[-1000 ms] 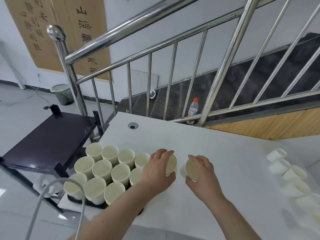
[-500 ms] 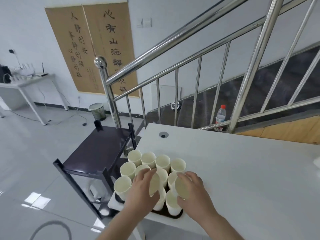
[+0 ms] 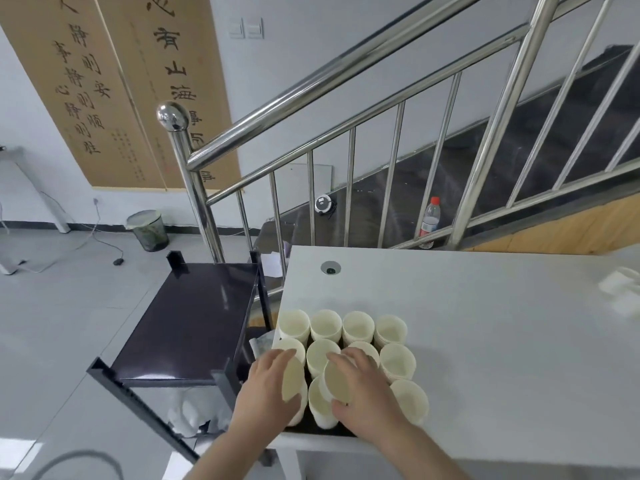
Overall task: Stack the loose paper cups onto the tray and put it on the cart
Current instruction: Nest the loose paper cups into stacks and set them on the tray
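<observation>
A dark tray (image 3: 323, 430) sits at the near left corner of the white table (image 3: 485, 341), packed with several upright cream paper cups (image 3: 358, 329). My left hand (image 3: 268, 393) grips one paper cup (image 3: 292, 379) over the tray's near left part. My right hand (image 3: 363, 393) grips another paper cup (image 3: 337, 381) over the tray's near middle. Both held cups are tilted with their open mouths toward me. The black cart (image 3: 194, 317) stands just left of the table, its top shelf bare.
Loose white cups (image 3: 620, 289) lie at the table's far right edge. A steel stair railing (image 3: 346, 81) runs behind the table, with a water bottle (image 3: 429, 220) on the stairs. A waste bin (image 3: 149, 230) and cables lie on the floor to the left.
Both hands carried their cups from the table's middle leftward to above the tray. The view swung left, bringing the cart fully into sight.
</observation>
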